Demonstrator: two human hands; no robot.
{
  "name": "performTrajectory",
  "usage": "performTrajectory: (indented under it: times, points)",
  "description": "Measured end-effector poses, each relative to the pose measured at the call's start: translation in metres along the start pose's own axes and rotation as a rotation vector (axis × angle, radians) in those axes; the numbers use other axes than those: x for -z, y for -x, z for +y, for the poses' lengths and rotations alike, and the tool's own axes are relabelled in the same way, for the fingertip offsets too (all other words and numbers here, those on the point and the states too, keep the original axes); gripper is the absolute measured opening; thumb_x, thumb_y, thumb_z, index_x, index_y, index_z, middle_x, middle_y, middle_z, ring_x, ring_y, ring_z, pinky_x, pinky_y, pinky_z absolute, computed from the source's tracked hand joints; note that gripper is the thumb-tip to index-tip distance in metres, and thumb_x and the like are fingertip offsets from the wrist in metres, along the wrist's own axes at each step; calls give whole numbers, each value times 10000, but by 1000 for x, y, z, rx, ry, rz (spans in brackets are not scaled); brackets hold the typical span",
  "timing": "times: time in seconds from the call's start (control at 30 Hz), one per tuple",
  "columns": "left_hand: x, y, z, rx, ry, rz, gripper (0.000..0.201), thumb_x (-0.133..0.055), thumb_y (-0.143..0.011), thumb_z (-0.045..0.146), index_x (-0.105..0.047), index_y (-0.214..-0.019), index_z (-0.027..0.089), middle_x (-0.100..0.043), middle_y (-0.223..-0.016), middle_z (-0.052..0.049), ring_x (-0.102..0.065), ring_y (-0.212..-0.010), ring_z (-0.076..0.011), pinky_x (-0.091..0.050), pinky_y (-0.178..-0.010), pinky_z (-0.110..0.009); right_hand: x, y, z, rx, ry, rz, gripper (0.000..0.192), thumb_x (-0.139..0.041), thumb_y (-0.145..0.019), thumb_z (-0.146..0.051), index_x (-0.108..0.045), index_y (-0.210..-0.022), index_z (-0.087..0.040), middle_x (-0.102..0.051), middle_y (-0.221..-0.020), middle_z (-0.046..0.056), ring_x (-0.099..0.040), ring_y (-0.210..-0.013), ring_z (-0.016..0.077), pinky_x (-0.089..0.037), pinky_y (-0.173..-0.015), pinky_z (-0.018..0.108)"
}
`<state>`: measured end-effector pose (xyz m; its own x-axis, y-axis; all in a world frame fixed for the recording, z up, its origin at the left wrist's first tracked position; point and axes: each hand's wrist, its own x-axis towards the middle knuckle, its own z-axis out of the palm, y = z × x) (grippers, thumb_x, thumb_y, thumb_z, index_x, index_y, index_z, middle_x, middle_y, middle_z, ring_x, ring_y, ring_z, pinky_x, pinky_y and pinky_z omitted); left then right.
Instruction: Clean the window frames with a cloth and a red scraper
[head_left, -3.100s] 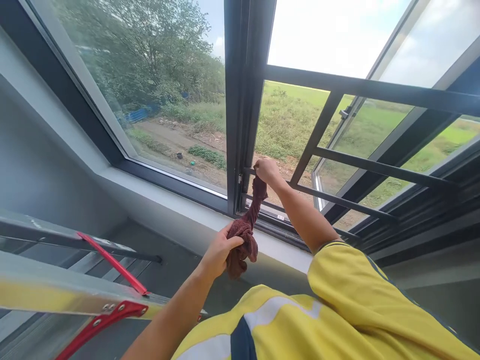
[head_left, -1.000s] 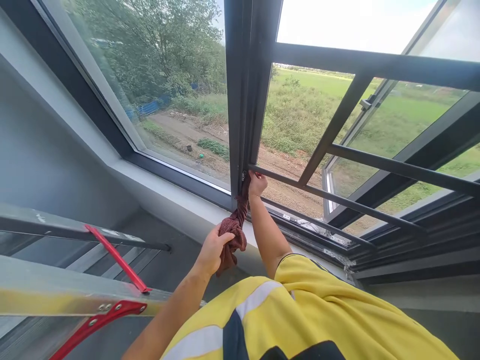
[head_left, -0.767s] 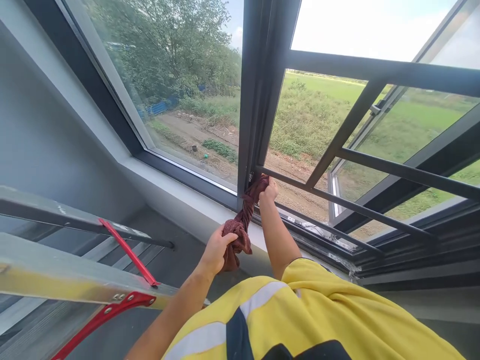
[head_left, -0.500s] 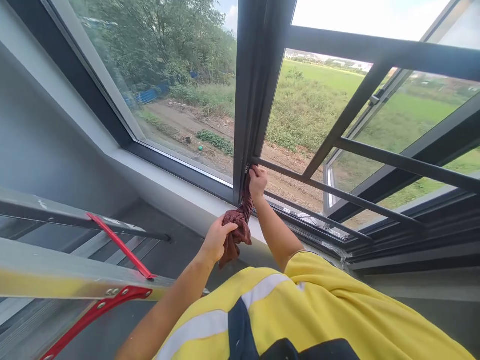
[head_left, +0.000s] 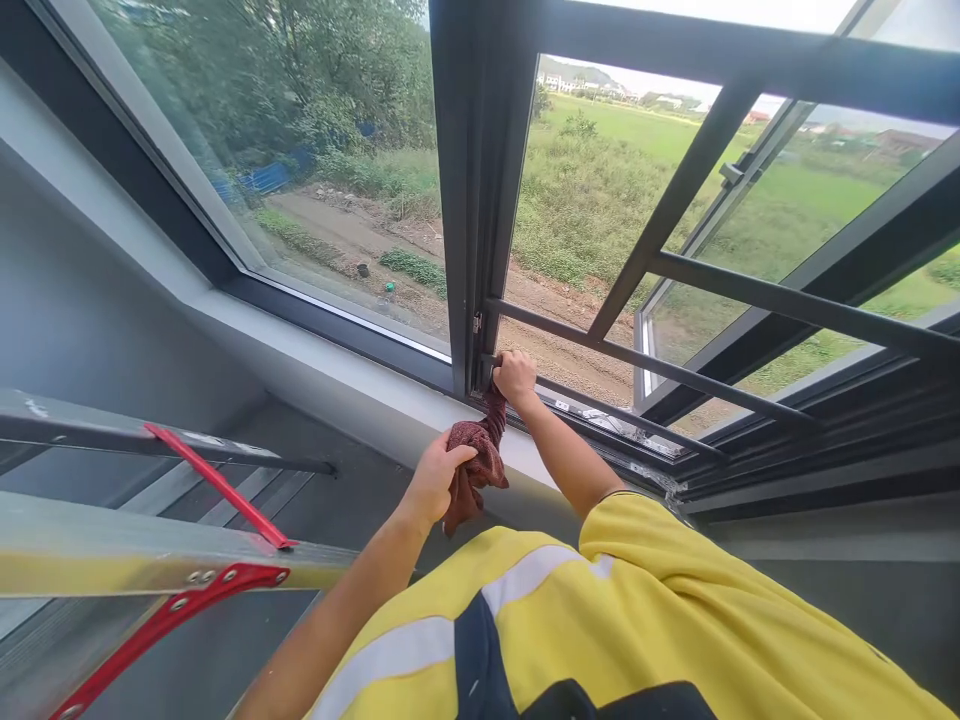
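While the left hand [head_left: 435,478] is clamped around the bunched lower part of a reddish-brown cloth [head_left: 478,465], the right hand [head_left: 516,375] is clenched on its upper end.
The cloth (gathered narrow between both hands) hangs before the white window sill [head_left: 367,385]; the right hand is at the lowest window-guard bar [head_left: 637,421], near the dark mullion [head_left: 459,200].

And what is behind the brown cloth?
Behind the brown cloth, the white sill and the wall below show around its edges; the cloth and the left hand cover the rest.
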<state>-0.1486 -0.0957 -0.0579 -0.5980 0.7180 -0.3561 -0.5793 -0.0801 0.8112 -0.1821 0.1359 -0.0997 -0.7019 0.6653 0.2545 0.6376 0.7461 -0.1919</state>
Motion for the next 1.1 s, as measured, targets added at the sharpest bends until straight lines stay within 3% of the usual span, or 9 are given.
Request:
performTrajectory:
  times: [0.2, 0.43, 0.6, 0.73, 0.83, 0.93, 1.03, 1.1]
  points:
    - [2, 1, -2, -5, 18, 23, 305, -679, -573, 182, -595, -864, 147, -634, -689, -5, -592, -627, -155, -482, -583, -264, -8, 3, -3, 125, -65, 99, 348, -448, -858, -193, -607, -1162, -248, -506, -1210, 98, -392, -1109, 250, -328, -839, 346]
    - [-3, -4, -3, -18, 0, 41, 294, -661, -590, 173, -571, -869, 148, -632, -682, -4, -556, -564, -124, -462, -539, -242, -17, -2, -19, 182, 72, 130, 320, -488, -861, -272, -555, -1146, -142, -524, -1127, 157, -404, -1047, 282, -283, -887, 416]
    - [-3, -4, 0, 30, -14, 14, 316, -662, -602, 190, -578, -904, 147, -623, -678, 2, -569, -594, -140, -467, -552, -252, -9, -7, -9, 220, 80, 120, 306, -463, -846, -189, -585, -1125, -159, -561, -1065, 140, -429, -1021, 265, -283, -877, 400]
    - [8, -1, 4, 1, 3, 25, 317, -684, -606, 195, -595, -906, 141, -636, -701, -2, -584, -655, -146, -480, -613, -254, 4, 7, 16, 222, -44, 92, 288, -474, -827, -175, -653, -1052, -185, -587, -1051, 123, -448, -1055, 262, -324, -873, 373]
    - [20, 0, 5, -18, 27, -27, 357, -691, -614, 182, -620, -961, 137, -671, -796, -30, -601, -710, -159, -489, -661, -269, 1, 30, 44, 105, -345, 50, 308, -453, -843, -204, -651, -1079, -201, -625, -1036, 87, -525, -975, 213, -384, -834, 314]
    - [29, -1, 4, -28, 55, -32, 364, -700, -607, 169, -638, -965, 135, -683, -829, -40, -611, -739, -163, -492, -699, -271, -27, 47, 61, -139, -714, -66, 292, -468, -826, -233, -647, -1053, -190, -671, -901, 37, -581, -801, 170, -433, -743, 276]
    - [32, -4, 2, -31, 61, 19, 350, -716, -594, 170, -648, -935, 132, -683, -819, -34, -613, -748, -156, -489, -709, -257, -69, 46, 54, -379, -912, -176, 222, -538, -761, -237, -666, -917, -146, -663, -750, 14, -575, -667, 146, -430, -651, 245]
    - [30, -6, 1, -13, 65, 39, 355, -718, -591, 173, -648, -936, 129, -685, -826, -36, -613, -747, -156, -492, -703, -257, -94, 34, 38, -430, -921, -154, 180, -563, -739, -251, -676, -834, -148, -657, -725, 7, -568, -664, 138, -414, -649, 230]
